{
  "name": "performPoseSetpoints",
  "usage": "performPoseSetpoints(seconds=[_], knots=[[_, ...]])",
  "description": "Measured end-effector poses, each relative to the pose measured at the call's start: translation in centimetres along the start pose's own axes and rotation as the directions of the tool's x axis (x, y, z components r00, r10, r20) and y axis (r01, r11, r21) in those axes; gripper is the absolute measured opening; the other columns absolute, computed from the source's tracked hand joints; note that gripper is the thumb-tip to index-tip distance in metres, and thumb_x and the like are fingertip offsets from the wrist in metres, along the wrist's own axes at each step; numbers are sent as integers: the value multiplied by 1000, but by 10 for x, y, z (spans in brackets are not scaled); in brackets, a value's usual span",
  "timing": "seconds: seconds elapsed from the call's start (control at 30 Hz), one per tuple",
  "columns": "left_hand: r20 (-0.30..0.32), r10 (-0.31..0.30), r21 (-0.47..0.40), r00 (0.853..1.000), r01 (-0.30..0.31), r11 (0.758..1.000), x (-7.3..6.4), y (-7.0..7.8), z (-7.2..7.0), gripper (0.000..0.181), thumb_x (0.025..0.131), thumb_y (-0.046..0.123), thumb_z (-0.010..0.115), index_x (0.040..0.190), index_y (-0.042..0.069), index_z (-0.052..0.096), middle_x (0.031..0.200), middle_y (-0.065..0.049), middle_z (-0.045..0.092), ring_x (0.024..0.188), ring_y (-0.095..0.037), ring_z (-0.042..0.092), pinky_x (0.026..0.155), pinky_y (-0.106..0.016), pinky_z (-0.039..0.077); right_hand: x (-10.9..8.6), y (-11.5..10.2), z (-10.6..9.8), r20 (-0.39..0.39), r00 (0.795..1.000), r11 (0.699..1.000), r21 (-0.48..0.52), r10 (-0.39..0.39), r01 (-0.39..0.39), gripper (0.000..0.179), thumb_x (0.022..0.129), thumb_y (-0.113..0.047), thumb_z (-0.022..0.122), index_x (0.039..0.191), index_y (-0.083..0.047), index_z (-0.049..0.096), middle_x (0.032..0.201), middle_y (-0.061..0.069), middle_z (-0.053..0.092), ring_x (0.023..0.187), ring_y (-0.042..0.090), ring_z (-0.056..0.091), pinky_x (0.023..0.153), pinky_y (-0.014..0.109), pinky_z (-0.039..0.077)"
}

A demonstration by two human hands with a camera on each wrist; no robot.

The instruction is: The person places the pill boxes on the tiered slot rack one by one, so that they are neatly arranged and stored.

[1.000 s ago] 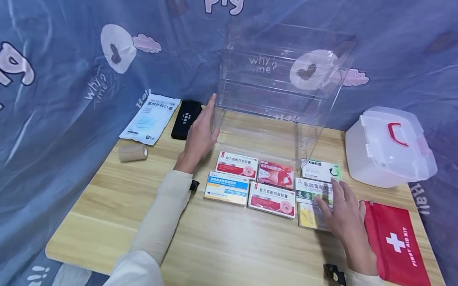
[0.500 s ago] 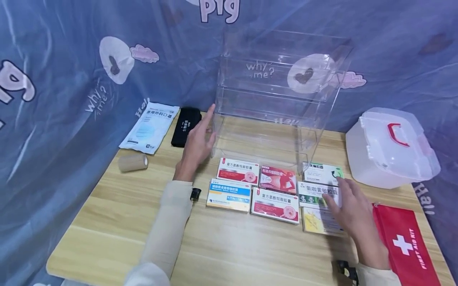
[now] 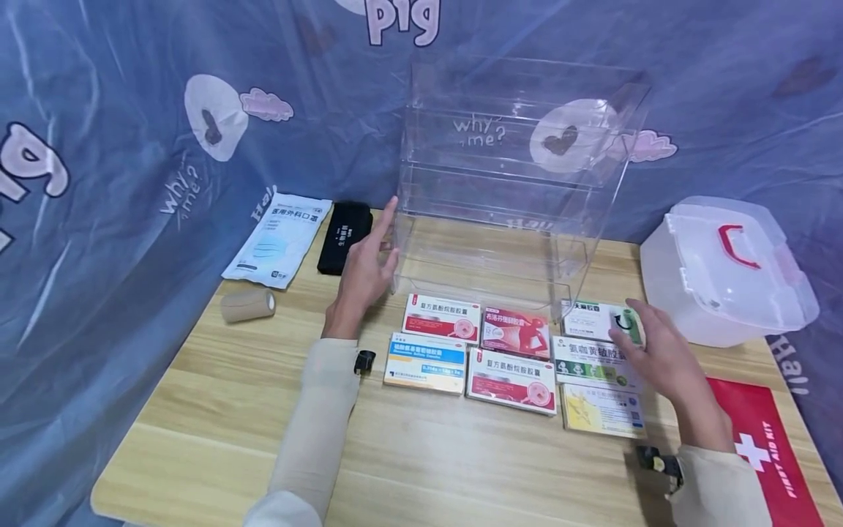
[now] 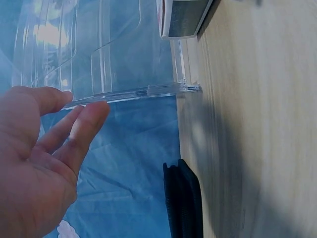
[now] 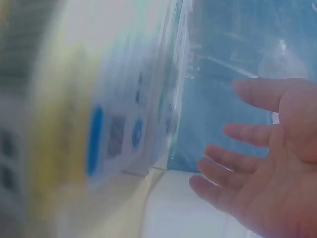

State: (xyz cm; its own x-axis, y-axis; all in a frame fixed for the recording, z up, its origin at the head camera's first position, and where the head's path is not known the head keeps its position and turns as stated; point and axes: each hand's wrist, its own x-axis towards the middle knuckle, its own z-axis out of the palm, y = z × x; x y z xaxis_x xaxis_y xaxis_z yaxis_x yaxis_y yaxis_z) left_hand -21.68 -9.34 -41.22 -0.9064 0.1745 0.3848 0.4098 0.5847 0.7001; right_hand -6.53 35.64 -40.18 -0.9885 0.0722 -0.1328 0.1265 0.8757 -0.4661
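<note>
A clear acrylic shelf rack (image 3: 500, 197) stands upright at the back of the table. My left hand (image 3: 365, 267) is at its left side; in the left wrist view the thumb and fingers (image 4: 94, 116) pinch the side panel's front edge from both sides. My right hand (image 3: 668, 355) hovers with spread fingers near the white-and-green medicine box (image 3: 586, 320), holding nothing. Below that box lie a green-and-white box (image 3: 586, 362) and a yellow-and-white box (image 3: 599, 411). Left of them are two red-and-white boxes (image 3: 510, 380), a red box (image 3: 514, 333) and a blue-and-orange box (image 3: 424, 362).
A translucent box with a red handle (image 3: 731, 267) stands at the right, behind a red first aid pouch (image 3: 757, 432), partly hidden by my arm. A face mask packet (image 3: 276, 241), a black pouch (image 3: 344, 238) and a bandage roll (image 3: 246, 304) lie at the left.
My right hand has moved from over the lower right boxes up toward the white-and-green box, uncovering the yellow-and-white one. The left hand stays at the rack's side. The head view has tilted slightly upward.
</note>
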Motion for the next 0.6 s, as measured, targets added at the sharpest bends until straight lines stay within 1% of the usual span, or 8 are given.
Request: performPoseSetpoints(seconds=[0.1,0.2,0.3,0.37,0.47,0.6], knots=[[5,2,-6,1000,-2,1000,0,0,0,90,102,1,67,172,38,24,149,-17,67,118,-36,75,104,-48,61,12,6,-1,15,1000,999,31,-20,19,75,112,-32,55,168,4,22,162,47,25,146,71,29,109,86,31],[12,0,-9,1000,0,1000,0,-1,-1,90,103,1,67,172,38,24,152,-18,64,120,-36,75,106,-49,61,23,11,0,48,998,997,71,-28,24,77,112,-31,54,169,4,17,163,47,24,148,70,27,111,86,29],[16,-1,-9,1000,1,1000,0,-1,-1,90,103,2,67,172,39,23,152,-19,64,121,-37,74,107,-49,60,31,15,0,86,996,993,116,-13,3,79,113,-30,52,170,4,10,165,47,22,149,70,23,113,85,26],[20,-4,-7,1000,4,1000,0,-1,-1,90,103,3,67,172,40,23,151,-20,64,121,-37,74,106,-50,60,34,17,0,110,994,991,129,12,-26,80,113,-31,51,170,4,7,166,46,20,150,70,22,114,85,26],[23,-10,-7,1000,11,1000,0,-1,-2,90,103,3,67,172,40,23,151,-19,64,122,-36,74,106,-49,60,35,17,-4,129,991,994,104,30,-44,81,112,-30,52,169,6,7,165,47,20,149,71,22,114,85,26],[27,4,-19,1000,-4,1000,1,-1,-2,90,103,1,67,172,38,23,160,-14,58,127,-33,72,106,-45,61,31,16,-14,169,985,999,34,28,-34,82,112,-33,53,168,8,10,164,48,18,150,71,19,114,85,25]])
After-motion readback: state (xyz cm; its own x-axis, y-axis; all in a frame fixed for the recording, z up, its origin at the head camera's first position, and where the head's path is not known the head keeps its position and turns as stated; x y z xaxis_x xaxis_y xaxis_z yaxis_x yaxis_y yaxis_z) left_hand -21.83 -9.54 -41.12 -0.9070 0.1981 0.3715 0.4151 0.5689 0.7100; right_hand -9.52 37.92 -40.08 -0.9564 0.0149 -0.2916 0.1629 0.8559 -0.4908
